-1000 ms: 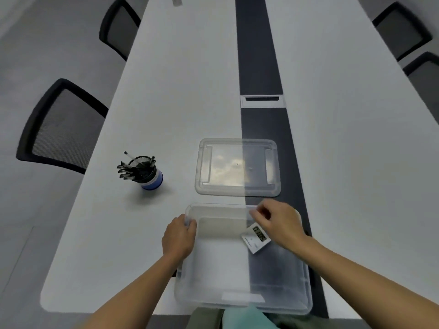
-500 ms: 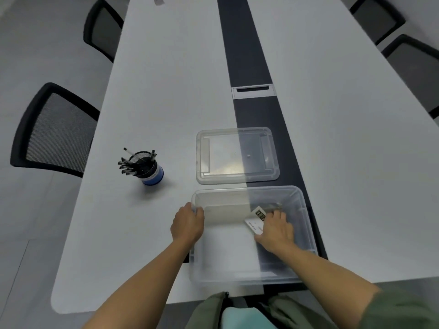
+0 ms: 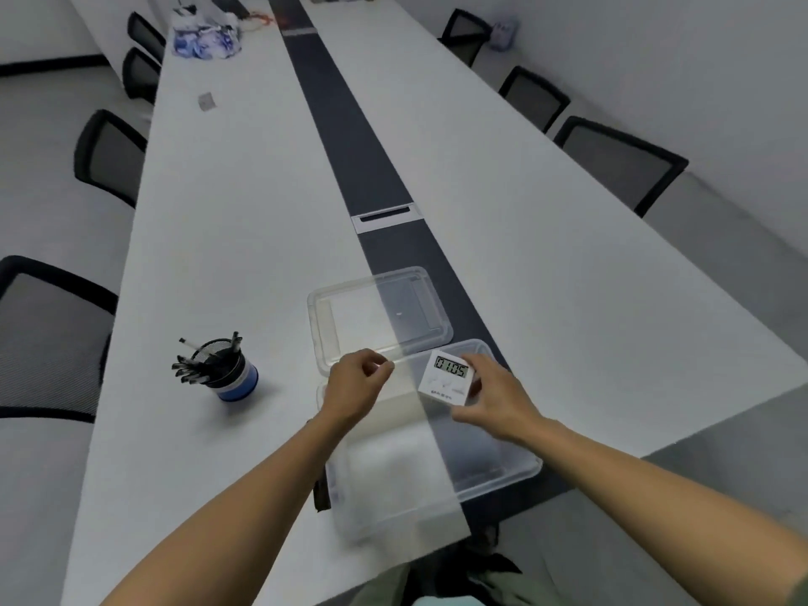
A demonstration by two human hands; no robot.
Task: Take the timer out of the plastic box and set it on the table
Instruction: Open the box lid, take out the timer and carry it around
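Note:
A small white timer (image 3: pixel 446 377) with a digital display is held up in my right hand (image 3: pixel 494 402), above the far end of the clear plastic box (image 3: pixel 494 476). The box sits at the near table edge, straddling the dark centre strip, and nothing else shows inside it. My left hand (image 3: pixel 356 384) hovers over the box's far left corner with fingers loosely curled, holding nothing that I can see. The timer's face tilts toward me.
The box's clear lid (image 3: pixel 378 317) lies flat just beyond the box. A blue pen cup (image 3: pixel 221 367) full of black pens stands to the left. Black mesh chairs line both long sides of the white table (image 3: pixel 227 238). Bags and clutter sit at the far end.
My right hand has lifted the timer from inside the box to above its rim. My left hand has let go of the box's left edge and risen. The camera has tilted up.

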